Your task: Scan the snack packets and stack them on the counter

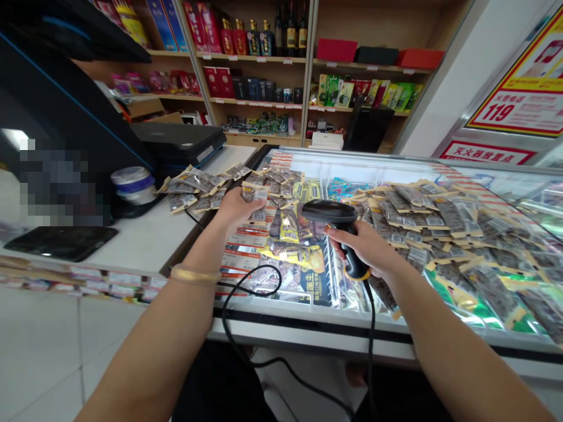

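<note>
My right hand (367, 246) is wrapped round the handle of a black barcode scanner (328, 210), whose head points left toward my other hand. A black cable (372, 316) runs down from its grip and loops across the front edge. In my left hand (235, 210) is a small snack packet (256, 193) with a brown edge and a printed label, pinched between thumb and fingers. More such packets (197, 180) lie loosely to the left of this hand. A large heap of similar packets (422, 205) spreads over the glass to the right of the scanner.
Under the heaps is a glass-topped freezer (373, 161) with yellow-wrapped goods (292, 255) inside. A white counter (149, 246) adjoins on the left, with a dark monitor (65, 88), a black device (180, 138) and a round container (134, 184). Stocked shelves (255, 58) stand behind.
</note>
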A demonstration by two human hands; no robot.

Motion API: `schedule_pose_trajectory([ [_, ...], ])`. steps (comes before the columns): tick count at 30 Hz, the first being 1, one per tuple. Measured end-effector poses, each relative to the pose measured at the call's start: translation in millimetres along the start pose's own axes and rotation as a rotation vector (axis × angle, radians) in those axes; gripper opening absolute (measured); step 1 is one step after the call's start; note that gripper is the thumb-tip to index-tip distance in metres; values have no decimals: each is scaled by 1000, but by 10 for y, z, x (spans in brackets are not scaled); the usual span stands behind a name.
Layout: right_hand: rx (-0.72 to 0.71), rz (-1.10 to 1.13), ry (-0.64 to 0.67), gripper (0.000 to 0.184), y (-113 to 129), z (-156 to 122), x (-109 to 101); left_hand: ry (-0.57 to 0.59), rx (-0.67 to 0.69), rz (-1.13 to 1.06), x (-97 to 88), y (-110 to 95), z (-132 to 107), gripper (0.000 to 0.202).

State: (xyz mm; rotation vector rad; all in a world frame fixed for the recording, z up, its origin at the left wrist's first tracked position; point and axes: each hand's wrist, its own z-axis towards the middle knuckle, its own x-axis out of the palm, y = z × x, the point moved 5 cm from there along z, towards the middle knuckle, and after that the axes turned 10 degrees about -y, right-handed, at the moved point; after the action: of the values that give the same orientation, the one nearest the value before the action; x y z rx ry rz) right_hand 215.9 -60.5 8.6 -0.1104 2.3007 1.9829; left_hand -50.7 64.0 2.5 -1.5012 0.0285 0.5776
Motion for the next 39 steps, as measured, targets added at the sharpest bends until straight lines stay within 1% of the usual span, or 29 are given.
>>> schedule_pose_trajectory([
  [2, -12, 18, -12, 35, 20, -7, -5, 28, -86, -314, 72, -20, -59, 26],
  [3, -15, 20, -17, 35, 27, -10, -8, 46, -117, -419, 111, -32, -84, 25],
  [5, -17, 5, -14, 35, 37, -16, -5, 95, -155, -531, 182, -56, -129, 23],
  [7, -22, -28, 0, 38, 48, -24, 6, 138, -171, -587, 231, -81, -170, 22],
  [11, -33, -77, 18, 43, 60, -36, 25, 155, -184, -604, 274, -108, -235, 18],
  [16, -22, -107, 36, 45, 16, -20, 30, 158, -169, -594, 337, -97, -245, 23],
  [21, -26, -136, 40, 42, -19, 0, 37, 140, -129, -554, 383, -81, -230, 19],
  [24, -26, -140, 48, 40, -20, 1, 54, 151, -118, -558, 397, -72, -224, 21],
  [31, -19, -104, 58, 35, -14, 2, 68, 186, -136, -591, 410, -11, -185, 25],
  [39, -57, -92, 94, 32, -51, 35, 75, 165, -156, -595, 400, -58, -226, 22],
])
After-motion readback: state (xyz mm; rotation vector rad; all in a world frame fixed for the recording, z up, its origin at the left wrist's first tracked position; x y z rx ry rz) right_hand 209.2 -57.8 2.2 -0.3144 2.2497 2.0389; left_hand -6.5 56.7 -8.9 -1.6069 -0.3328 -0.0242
